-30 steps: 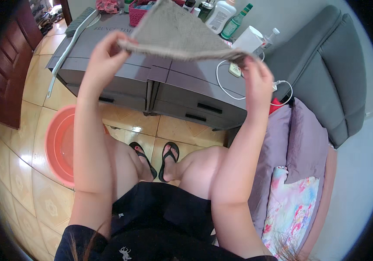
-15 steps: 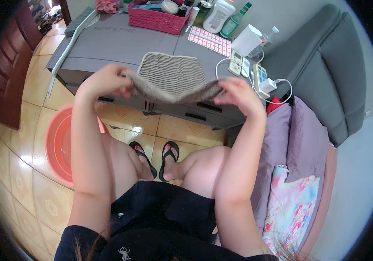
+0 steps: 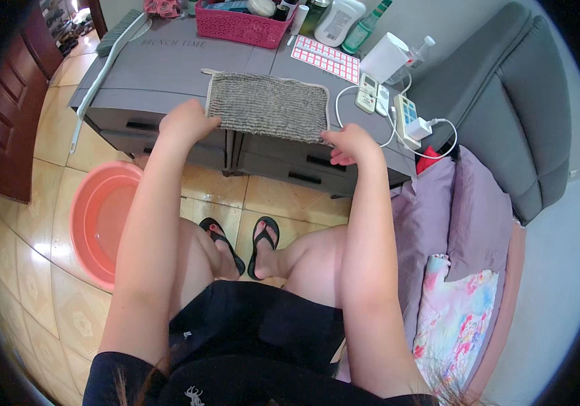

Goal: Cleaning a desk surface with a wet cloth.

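Note:
A grey ribbed cleaning cloth [image 3: 267,105] with a pale edge and a small loop at its far left corner lies spread over the front edge of the grey cabinet top [image 3: 175,74]. My left hand [image 3: 188,122] pinches its near left corner. At the near right corner, my right hand [image 3: 352,143] grips the cloth between thumb and finger, the other fingers curled below. Between the two hands the cloth is stretched nearly flat, its near edge sagging slightly over the drawer fronts.
Along the back stand a pink basket [image 3: 242,27], a white bottle [image 3: 334,24] and a green bottle [image 3: 365,28]. Remotes [image 3: 366,95] and a power strip [image 3: 408,120] with cables lie at right. A brush [image 3: 104,78] overhangs the left end. An orange basin [image 3: 100,237] sits on the floor.
The cloth has gone from folded up and blurred to spread out flat. My left hand has moved right, and my right hand slightly left and down, both still holding its near corners.

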The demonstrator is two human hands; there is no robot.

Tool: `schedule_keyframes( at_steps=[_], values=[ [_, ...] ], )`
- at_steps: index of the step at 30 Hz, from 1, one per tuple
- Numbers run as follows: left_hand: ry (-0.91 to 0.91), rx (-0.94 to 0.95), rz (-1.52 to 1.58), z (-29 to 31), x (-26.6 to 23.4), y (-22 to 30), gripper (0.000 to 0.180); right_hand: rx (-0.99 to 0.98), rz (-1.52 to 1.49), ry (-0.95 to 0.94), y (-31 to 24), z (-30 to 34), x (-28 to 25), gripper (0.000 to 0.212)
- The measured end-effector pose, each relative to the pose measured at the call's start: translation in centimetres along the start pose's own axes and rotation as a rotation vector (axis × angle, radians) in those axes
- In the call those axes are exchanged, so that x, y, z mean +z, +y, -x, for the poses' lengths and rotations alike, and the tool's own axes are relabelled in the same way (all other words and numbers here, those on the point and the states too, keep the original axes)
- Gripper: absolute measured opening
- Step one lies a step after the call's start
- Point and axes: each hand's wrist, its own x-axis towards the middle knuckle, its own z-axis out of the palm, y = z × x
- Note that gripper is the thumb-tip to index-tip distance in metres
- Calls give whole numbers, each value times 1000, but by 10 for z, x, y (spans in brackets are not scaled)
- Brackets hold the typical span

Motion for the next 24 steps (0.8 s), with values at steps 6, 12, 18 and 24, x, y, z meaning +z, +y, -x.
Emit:
schedule_keyframes(
  at_steps=[6, 12, 18, 24],
  values=[
    [80, 73, -60, -16, 11, -5, 41, -48, 15, 23, 6, -23, 11, 29],
    [136, 140, 821, -18, -10, -10, 23, -306, -252, 272, 7, -24, -2, 21],
    [640, 302, 983, 2, -39, -2, 27, -606, -725, 477, 4, 1, -22, 30],
    [849, 413, 812, 18, -43, 11, 24, -794, -965, 435, 6, 14, -27, 26]
  ],
)
